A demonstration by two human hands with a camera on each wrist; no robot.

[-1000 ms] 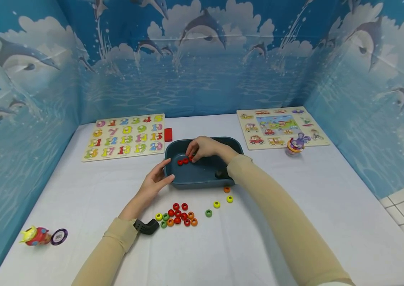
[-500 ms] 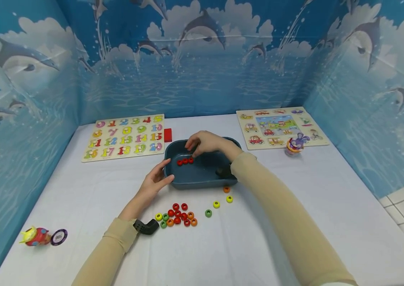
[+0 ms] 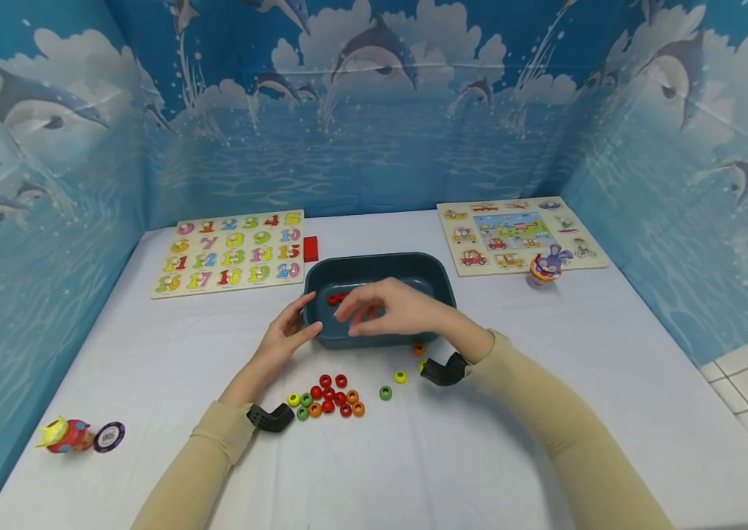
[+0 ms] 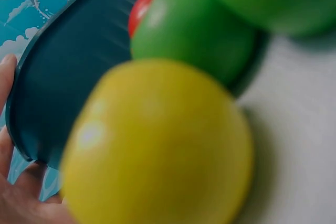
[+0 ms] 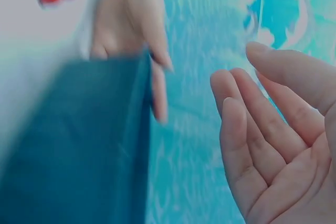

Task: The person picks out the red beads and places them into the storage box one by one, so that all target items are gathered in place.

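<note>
My left hand (image 3: 281,340) touches the left end of a dark teal plastic tray (image 3: 380,260), its thumb near the front corner and fingers along the side. Those fingers (image 4: 6,80) lie along the rim in the left wrist view. Above the tray's front half hangs my right hand (image 3: 397,308); the right wrist view shows its fingers (image 5: 236,129) apart from the thumb, with nothing between them. Red beads (image 3: 333,299) lie in a row inside the tray, partly hidden behind the right hand. In front of the tray, red, orange, green and yellow beads (image 3: 329,394) are clustered.
A few loose beads (image 3: 385,393) lie right of the cluster. Behind the tray are a number puzzle board (image 3: 235,254), a red block (image 3: 311,249) and a vehicle puzzle board (image 3: 513,235). A rabbit toy (image 3: 546,269) stands right; a figurine (image 3: 69,436) and round chip (image 3: 109,436) lie left.
My right hand has lifted away from the row of red beads, leaving them in the tray, and moved back toward the tray's front edge. The left hand stays at the tray's left end.
</note>
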